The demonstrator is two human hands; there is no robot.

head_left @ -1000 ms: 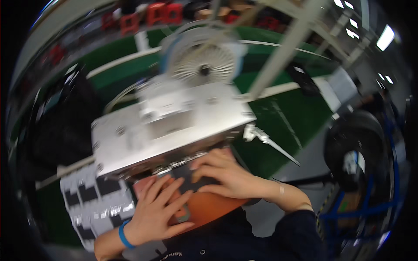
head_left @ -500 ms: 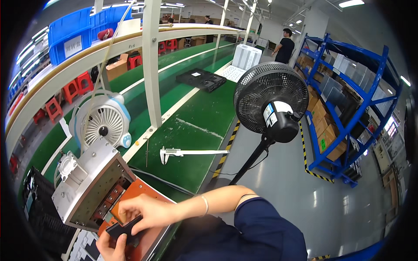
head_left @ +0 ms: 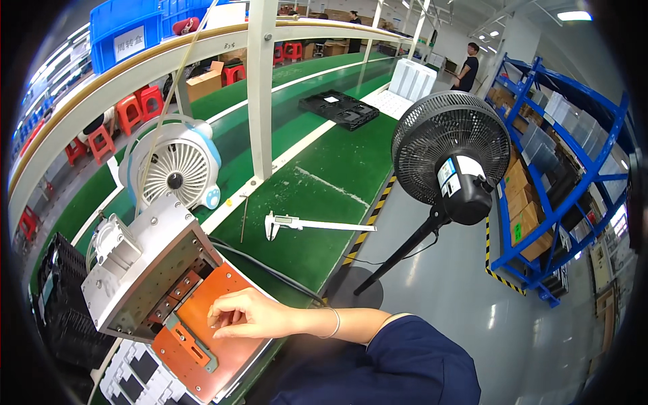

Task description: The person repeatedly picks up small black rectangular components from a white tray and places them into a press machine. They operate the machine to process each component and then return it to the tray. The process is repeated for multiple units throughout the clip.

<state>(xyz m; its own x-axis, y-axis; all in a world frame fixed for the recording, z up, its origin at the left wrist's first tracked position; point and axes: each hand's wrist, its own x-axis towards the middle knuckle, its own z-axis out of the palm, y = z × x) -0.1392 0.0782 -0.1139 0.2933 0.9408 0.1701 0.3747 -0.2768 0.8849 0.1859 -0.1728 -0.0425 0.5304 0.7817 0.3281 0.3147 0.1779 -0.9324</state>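
Note:
My right hand [head_left: 251, 314] hovers over the orange plate [head_left: 223, 287] of a metal press [head_left: 145, 260]. Its fingers are loosely curled, the thumb stands apart from them, and nothing shows between. A slotted orange block with a grey-green edge, the fixture [head_left: 185, 341], is fixed on the plate beside the hand. Small bolted orange blocks [head_left: 177, 295] line the underside of the press head. My left hand is out of view, and so is the black part.
A digital caliper [head_left: 317, 224] and a thin rod [head_left: 244, 217] lie on the green bench [head_left: 304, 263]. A small white fan [head_left: 177, 169] stands behind the press, a black pedestal fan [head_left: 452, 155] to the right. White trays [head_left: 135, 371] and stacked black trays [head_left: 67, 317] sit at left.
Both hands were on a black part at the fixture. Now the left hand and the part have left the view, uncovering the fixture. The right hand has let go of the part.

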